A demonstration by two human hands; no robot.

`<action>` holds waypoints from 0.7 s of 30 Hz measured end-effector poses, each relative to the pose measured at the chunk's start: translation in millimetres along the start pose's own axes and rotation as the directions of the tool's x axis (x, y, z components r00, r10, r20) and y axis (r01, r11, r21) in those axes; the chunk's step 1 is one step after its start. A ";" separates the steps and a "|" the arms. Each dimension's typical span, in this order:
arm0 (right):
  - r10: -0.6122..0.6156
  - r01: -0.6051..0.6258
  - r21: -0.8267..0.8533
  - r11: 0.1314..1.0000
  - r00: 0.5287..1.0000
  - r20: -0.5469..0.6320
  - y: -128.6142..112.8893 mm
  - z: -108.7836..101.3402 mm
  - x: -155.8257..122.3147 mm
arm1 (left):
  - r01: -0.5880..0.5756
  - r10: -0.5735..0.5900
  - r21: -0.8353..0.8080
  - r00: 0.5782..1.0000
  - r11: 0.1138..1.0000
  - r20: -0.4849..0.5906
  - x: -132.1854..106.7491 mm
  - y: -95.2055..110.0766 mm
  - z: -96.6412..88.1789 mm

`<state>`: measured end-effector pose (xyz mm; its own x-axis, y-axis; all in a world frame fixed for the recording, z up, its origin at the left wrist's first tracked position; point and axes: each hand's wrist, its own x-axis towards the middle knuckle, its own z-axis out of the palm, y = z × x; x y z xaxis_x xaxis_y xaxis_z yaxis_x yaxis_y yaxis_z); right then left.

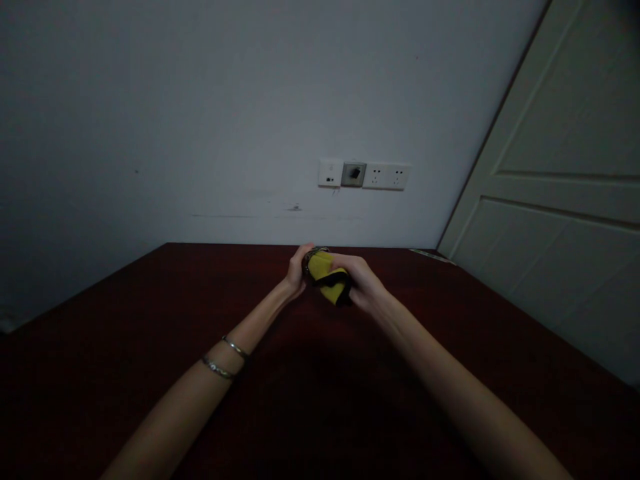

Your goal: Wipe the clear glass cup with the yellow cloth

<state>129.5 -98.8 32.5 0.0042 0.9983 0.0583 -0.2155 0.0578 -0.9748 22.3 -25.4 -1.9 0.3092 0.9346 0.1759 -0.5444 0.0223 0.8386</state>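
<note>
My right hand [364,281] grips a yellow cloth [323,264] with a dark border, its loose corner hanging below the fingers. The cloth is pressed against a dark, shiny, rounded object [306,261]. Around the far left side of that object, my left hand [297,270] is closed. Most of the object is covered by the cloth and fingers, so its kind cannot be made out. Both hands are close together near the far edge of the dark red table [240,280].
Behind the table rises a pale wall [225,120] with a row of sockets [386,176] and a grey outlet [353,174]. A panelled door [560,153] stands along the right side. A thin flat strip [431,256] lies at the table's far right corner.
</note>
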 end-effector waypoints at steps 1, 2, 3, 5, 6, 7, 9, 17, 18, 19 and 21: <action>0.009 -0.009 0.035 0.999 1.000 0.000 -0.7 0.6 -0.8 | -0.017 0.017 -0.023 1.000 1.000 -0.016 -0.5 -0.3 1.3; 0.008 -0.008 0.042 0.999 1.000 -0.005 -0.9 1.6 -1.9 | -0.025 0.024 -0.039 0.999 0.999 -0.028 -0.8 -0.4 2.1; -0.005 0.005 0.033 0.999 1.000 -0.014 -0.5 2.8 -3.1 | -0.021 0.019 -0.039 0.999 0.999 -0.031 -0.8 -0.5 2.4; -0.052 0.052 -0.021 0.998 0.998 -0.019 1.1 4.7 -4.7 | 0.013 -0.014 -0.009 1.000 1.000 -0.014 -0.2 -0.3 1.5; -0.085 0.084 -0.079 0.993 0.996 -0.013 2.0 5.0 -5.0 | 0.024 -0.024 0.006 1.000 1.000 -0.007 0.4 0.0 0.3; -0.119 0.118 -0.157 0.980 0.993 0.005 2.6 4.7 -4.9 | 0.030 -0.030 0.015 1.000 0.999 -0.001 1.1 0.5 -1.4; -0.170 0.189 -0.341 0.921 0.982 0.085 2.4 1.8 -4.1 | 0.073 -0.075 0.057 0.997 0.996 0.036 2.4 2.1 -5.4; -0.123 0.535 -0.741 0.405 0.835 0.536 -14.7 -17.9 -12.8 | 0.401 -0.495 0.391 0.851 0.828 0.177 4.3 4.1 -16.2; -0.107 0.556 -0.756 0.346 0.824 0.557 -17.2 -19.4 -14.8 | 0.446 -0.545 0.401 0.820 0.800 0.174 5.0 3.5 -16.7; -0.095 0.576 -0.761 0.299 0.811 0.577 -20.0 -20.7 -16.7 | 0.489 -0.589 0.403 0.789 0.774 0.174 5.7 3.0 -17.4; -0.098 0.618 -0.744 0.254 0.781 0.616 -27.0 -23.4 -19.9 | 0.556 -0.660 0.395 0.722 0.731 0.205 6.9 2.9 -18.8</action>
<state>158.1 -120.1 52.6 -0.5773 0.7693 0.2739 0.6742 0.6383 -0.3715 8.1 -12.2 -7.9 0.7428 0.5876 -0.3210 0.0820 0.3960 0.9146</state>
